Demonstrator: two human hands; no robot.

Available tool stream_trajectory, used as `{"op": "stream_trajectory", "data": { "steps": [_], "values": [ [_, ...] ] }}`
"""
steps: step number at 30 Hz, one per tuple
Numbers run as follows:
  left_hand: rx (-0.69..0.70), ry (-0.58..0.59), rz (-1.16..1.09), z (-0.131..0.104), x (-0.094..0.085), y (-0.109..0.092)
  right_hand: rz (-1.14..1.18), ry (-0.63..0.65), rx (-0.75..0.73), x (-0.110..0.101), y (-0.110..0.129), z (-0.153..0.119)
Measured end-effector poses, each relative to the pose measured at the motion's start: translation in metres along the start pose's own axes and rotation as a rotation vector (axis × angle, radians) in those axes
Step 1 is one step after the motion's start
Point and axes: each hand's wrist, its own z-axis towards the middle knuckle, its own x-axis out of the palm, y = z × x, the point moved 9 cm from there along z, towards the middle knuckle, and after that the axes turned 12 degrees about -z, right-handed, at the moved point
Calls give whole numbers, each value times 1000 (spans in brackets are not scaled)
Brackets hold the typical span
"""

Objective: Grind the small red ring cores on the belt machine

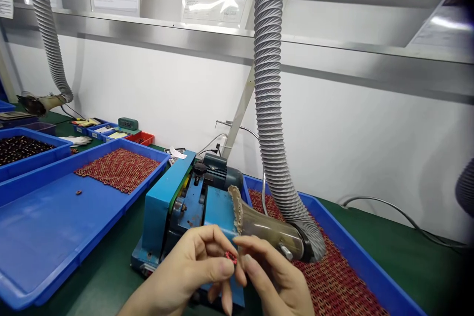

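Observation:
A small red ring-shaped part (231, 257) is pinched between the thumb and forefinger of my left hand (196, 269), in front of the blue belt machine (218, 205). Close beside it on the right, my right hand (276, 276) has its thumb and fingertips drawn together near the part. Whether those right fingertips grip anything is too small to tell. Behind both hands, a clear suction nozzle (272, 229) with a ragged edge sits against the machine.
At the left, a long blue tray (48, 217) holds rows of red rings and one loose ring. Another blue tray (374, 276) full of red rings lies right of the machine. A grey hose (268, 79) hangs down to the nozzle. Small bins (144, 138) stand behind.

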Motion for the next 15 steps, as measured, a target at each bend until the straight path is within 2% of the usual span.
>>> {"op": "stream_trajectory", "data": {
  "steps": [4, 11, 15],
  "values": [
    [-67, -8, 60, 1, -2, 6, 101, 78, -67, 14, 1, 0],
    [-39, -38, 103, 3, -7, 5, 630, 88, 210, 38, -5, -1],
    [-40, -16, 104, 2, -6, 4, 754, 93, 260, 45, -6, -2]
  ]
}}
